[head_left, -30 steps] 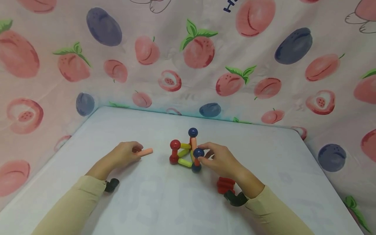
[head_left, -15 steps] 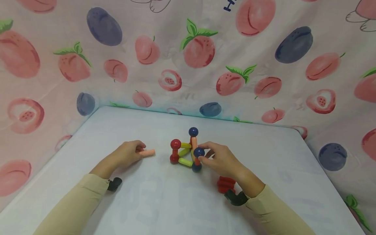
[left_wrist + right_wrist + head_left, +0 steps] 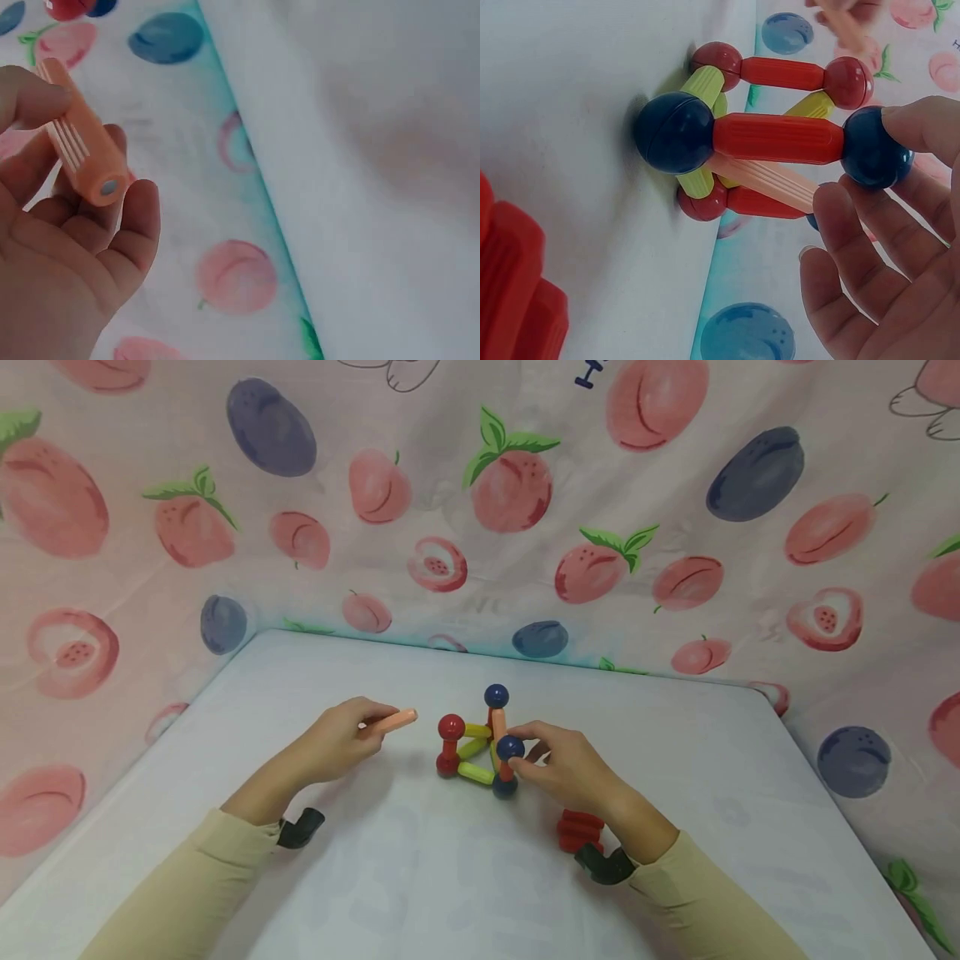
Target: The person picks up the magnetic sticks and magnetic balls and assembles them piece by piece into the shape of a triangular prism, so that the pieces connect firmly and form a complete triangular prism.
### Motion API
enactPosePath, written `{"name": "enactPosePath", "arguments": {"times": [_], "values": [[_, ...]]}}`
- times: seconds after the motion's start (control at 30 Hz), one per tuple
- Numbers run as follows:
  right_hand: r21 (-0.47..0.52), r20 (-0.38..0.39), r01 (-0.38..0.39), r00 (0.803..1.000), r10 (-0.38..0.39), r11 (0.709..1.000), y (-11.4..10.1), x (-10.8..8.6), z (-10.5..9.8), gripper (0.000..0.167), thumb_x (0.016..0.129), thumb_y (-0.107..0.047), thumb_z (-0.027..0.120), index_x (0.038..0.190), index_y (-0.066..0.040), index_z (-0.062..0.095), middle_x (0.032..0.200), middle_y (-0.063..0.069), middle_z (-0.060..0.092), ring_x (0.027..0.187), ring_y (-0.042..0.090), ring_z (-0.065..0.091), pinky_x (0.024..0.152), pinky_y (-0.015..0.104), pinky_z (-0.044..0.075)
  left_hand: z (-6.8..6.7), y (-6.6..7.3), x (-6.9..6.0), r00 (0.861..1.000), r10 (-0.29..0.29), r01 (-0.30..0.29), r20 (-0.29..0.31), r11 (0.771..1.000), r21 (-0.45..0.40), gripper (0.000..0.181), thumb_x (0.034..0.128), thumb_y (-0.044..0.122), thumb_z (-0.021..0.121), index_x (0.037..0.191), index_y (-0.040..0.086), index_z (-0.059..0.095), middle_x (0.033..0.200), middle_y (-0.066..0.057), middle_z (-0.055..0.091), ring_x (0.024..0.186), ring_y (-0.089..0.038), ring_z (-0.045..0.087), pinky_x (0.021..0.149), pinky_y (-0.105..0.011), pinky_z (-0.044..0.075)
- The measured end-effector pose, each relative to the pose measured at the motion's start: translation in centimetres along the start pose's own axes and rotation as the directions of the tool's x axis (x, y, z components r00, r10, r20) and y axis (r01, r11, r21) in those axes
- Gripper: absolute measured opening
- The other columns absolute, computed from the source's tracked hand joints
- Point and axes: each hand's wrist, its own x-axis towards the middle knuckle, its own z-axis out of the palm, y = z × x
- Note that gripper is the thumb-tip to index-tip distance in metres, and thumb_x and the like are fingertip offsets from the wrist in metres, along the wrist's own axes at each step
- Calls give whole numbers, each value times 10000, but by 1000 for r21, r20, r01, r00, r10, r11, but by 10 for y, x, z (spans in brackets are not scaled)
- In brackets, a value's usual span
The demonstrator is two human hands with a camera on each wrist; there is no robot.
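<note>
Raised off the table, my left hand [image 3: 333, 747] pinches an orange magnetic rod [image 3: 84, 142] between thumb and fingers; a metal disc shows at its end. The rod points toward a frame of rods and balls at the table's middle. My right hand [image 3: 570, 768] pinches the blue ball [image 3: 874, 150] atop the frame's near upright red rod [image 3: 778, 138]. Below that rod sits another blue ball [image 3: 673, 133]. Yellow-green rods [image 3: 476, 772] form the base. Another upright carries a red ball [image 3: 452, 727], the far one a blue ball [image 3: 497, 696]. One orange rod [image 3: 769, 180] slants inside.
Several loose red rods [image 3: 580, 832] lie together beside my right wrist, behind the dark wrist mount [image 3: 603, 865]. A white cloth covers the table [image 3: 420, 877]. Behind it rises a fruit-print curtain [image 3: 450, 493].
My left hand has lifted the orange rod from the table and moved it right, closer to the frame, its tip now tilted upward. The right hand stays on the blue ball.
</note>
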Motion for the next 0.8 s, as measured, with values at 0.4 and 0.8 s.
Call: {"name": "enactPosePath", "arguments": {"times": [0.4, 0.8], "values": [[-10, 1, 11, 1000, -11, 1000, -1, 0, -1, 394, 933, -184, 701, 1314, -114, 629, 1074, -22, 683, 940, 176, 627, 648, 281, 537, 12, 48, -2, 985, 142, -151, -97, 984, -91, 265, 950, 169, 701, 1187, 59, 654, 1109, -19, 653, 985, -213, 574, 937, -458, 493], [3, -9, 27, 1000, -27, 1000, 0, 0, -1, 389, 931, -196, 696, 1307, -118, 634, 1043, -33, 694, 916, 175, 637, 619, 307, 539, 28, 75, 10, 964, 262, -264, -54, 964, -34, 238, 950, 260, 717, 1124, 99, 703, 967, 42, 638, 946, -205, 579, 803, -374, 519]]}}
